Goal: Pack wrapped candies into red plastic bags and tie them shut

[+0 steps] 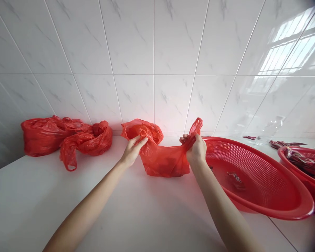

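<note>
A red plastic bag is stretched between my two hands, its lower part at the white tabletop. My left hand pinches the bag's gathered left side between thumb and fingers. My right hand is closed round the twisted right side, and a handle loop sticks up above the fist. Through the thin film something darker shows at the bottom, too faint to name. Behind my left hand, a crumpled red bag part rests near the wall; whether it belongs to the same bag I cannot tell.
Filled red plastic bags lie at the left by the tiled wall. Right of my hand, a large red basket holds a small packet. Farther right are a second basket of dark packets and a clear bottle.
</note>
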Action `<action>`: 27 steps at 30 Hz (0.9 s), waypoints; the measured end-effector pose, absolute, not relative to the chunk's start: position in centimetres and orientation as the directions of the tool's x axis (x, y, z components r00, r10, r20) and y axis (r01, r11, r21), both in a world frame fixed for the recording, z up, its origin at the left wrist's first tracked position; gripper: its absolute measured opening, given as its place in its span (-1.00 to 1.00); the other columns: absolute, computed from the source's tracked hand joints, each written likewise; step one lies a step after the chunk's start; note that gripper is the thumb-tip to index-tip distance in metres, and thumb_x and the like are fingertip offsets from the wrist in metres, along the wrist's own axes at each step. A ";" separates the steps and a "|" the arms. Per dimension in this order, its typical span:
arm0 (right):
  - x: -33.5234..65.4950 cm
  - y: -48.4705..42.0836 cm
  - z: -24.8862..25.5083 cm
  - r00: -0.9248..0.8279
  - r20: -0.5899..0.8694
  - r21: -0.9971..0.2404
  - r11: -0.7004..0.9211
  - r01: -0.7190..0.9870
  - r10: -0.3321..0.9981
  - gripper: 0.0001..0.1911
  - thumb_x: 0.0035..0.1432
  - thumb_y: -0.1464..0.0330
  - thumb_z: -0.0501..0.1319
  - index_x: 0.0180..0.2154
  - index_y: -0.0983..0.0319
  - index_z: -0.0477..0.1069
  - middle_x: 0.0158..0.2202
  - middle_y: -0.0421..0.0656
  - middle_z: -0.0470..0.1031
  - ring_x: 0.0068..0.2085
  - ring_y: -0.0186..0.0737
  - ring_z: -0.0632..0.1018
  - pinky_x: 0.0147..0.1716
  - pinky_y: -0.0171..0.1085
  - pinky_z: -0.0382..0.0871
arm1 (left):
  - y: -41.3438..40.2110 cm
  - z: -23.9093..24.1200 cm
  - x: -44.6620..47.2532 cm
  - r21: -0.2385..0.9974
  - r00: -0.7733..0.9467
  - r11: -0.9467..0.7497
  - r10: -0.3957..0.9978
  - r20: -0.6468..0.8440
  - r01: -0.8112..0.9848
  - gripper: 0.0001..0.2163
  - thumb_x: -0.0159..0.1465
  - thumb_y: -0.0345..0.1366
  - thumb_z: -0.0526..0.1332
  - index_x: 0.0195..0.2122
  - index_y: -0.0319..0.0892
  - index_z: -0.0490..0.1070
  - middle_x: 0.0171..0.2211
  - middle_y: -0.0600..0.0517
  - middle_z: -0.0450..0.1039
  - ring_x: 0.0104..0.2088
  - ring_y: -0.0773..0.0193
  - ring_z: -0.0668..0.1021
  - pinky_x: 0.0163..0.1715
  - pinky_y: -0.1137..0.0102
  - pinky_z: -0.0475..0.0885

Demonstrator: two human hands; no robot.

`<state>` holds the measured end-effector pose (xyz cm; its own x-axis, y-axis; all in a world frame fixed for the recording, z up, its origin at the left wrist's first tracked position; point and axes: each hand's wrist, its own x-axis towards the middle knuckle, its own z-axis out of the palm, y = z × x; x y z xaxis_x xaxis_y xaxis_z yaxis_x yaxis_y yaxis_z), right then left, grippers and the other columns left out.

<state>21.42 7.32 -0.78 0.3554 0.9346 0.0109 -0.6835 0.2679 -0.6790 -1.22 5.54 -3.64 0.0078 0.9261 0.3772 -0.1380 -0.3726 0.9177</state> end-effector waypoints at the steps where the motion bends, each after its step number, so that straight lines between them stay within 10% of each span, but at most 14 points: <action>1: 21.5 7.3 -0.7 0.349 0.014 -0.681 0.264 -0.683 0.937 -0.84 0.15 0.48 0.05 -0.47 0.20 0.27 -0.59 -0.19 0.47 -0.55 -0.30 0.49 -0.50 -0.29 0.46 | 5.6 -3.1 -1.0 0.907 -0.008 -0.396 0.917 0.399 -0.143 -0.76 0.21 -0.11 0.36 -0.22 -0.18 0.55 -0.26 0.01 0.55 -0.22 0.23 0.55 -0.17 0.39 0.42; 13: 21.9 6.2 0.6 0.159 0.103 -0.695 0.185 -0.694 0.982 -0.81 0.12 0.27 0.08 -0.51 0.18 0.24 -0.65 -0.28 0.24 -0.63 -0.40 0.18 -0.62 -0.36 0.22 | 5.4 4.0 -0.2 0.793 -0.020 -0.591 0.800 0.600 0.148 -0.76 0.18 -0.12 0.38 -0.26 -0.19 0.61 -0.28 -0.01 0.58 -0.21 0.21 0.56 -0.12 0.35 0.41; 22: 21.5 5.3 0.5 0.159 0.275 -0.794 0.317 -0.519 0.948 -0.69 -0.07 0.31 0.42 -0.52 0.19 0.27 -0.59 -0.35 0.14 -0.56 -0.44 0.18 -0.57 -0.38 0.19 | 5.2 6.1 -0.2 0.814 0.018 -0.504 0.853 0.522 0.289 -0.78 0.11 -0.13 0.41 -0.38 -0.21 0.60 -0.34 -0.05 0.60 -0.25 0.16 0.58 -0.17 0.31 0.44; 27: 21.4 5.5 0.6 0.185 0.222 -0.799 0.287 -0.529 0.957 -0.78 0.02 0.27 0.36 -0.46 0.20 0.36 -0.58 -0.34 0.20 -0.57 -0.45 0.21 -0.59 -0.39 0.19 | 5.2 7.3 -0.6 0.951 0.108 -0.306 0.948 0.300 0.043 -0.76 0.11 -0.23 0.34 -0.63 -0.20 0.45 -0.53 0.04 0.43 -0.44 0.30 0.47 -0.34 0.37 0.38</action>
